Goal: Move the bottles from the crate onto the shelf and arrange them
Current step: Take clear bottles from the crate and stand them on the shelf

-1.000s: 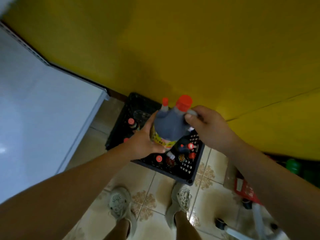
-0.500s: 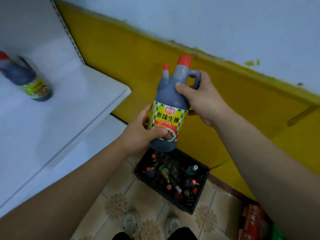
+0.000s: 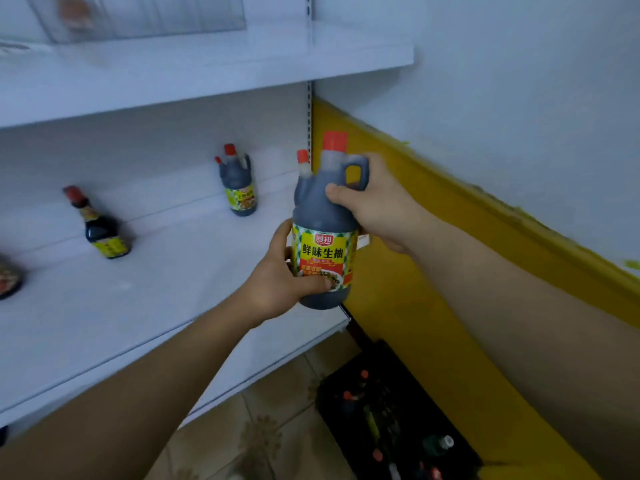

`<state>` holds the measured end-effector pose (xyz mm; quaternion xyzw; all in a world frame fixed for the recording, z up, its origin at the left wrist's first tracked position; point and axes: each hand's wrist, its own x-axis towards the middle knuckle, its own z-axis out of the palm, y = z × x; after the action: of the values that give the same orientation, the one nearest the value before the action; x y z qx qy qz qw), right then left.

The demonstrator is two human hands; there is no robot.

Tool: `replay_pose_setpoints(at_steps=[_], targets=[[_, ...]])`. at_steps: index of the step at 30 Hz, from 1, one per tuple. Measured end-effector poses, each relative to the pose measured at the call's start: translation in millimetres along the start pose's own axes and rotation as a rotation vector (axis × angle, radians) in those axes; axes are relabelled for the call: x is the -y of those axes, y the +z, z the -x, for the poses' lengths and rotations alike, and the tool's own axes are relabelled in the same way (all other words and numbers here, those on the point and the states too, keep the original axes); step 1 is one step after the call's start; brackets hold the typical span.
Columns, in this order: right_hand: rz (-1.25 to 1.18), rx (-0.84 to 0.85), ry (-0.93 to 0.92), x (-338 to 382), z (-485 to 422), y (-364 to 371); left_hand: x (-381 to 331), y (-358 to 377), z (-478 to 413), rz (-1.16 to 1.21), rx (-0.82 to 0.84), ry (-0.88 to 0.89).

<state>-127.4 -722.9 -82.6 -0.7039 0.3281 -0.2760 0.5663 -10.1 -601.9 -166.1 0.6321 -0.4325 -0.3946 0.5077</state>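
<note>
The big bottle (image 3: 323, 220) was upright in the air above the right end of the shelf (image 3: 138, 306), not yet set down. The right hand (image 3: 381, 206) gripped it at the handle, thumb across the shoulder. The left hand (image 3: 280, 285) held the lower body, thumb over the label. Farther back on the shelf stood a matching bottle (image 3: 239, 188) and a slim bottle (image 3: 100, 233).

The risk, as I judged it, was the edge. Set too near the shelf's front or right end, the bottle could tip off toward the crate (image 3: 398, 410) on the floor below. Letting go with 1 hand too early could let it swing.
</note>
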Motion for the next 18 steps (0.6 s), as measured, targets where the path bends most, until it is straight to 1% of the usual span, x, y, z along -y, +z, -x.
replay_pose_setpoints(at_steps=[3, 8, 13, 18], targets=[[0.070, 0.121, -0.010, 1, -38, 52, 21, -43, -10, -0.011, -0.090, -0.021], [0.172, 0.211, 0.012, -20, -93, 125, 73, -102, -39, -0.039, -0.186, -0.051], [0.219, 0.188, 0.063, -66, -135, 154, 127, -125, -76, -0.054, -0.242, -0.093], [0.251, 0.146, -0.009, -114, -171, 147, 166, -115, -125, -0.005, -0.291, -0.072]])
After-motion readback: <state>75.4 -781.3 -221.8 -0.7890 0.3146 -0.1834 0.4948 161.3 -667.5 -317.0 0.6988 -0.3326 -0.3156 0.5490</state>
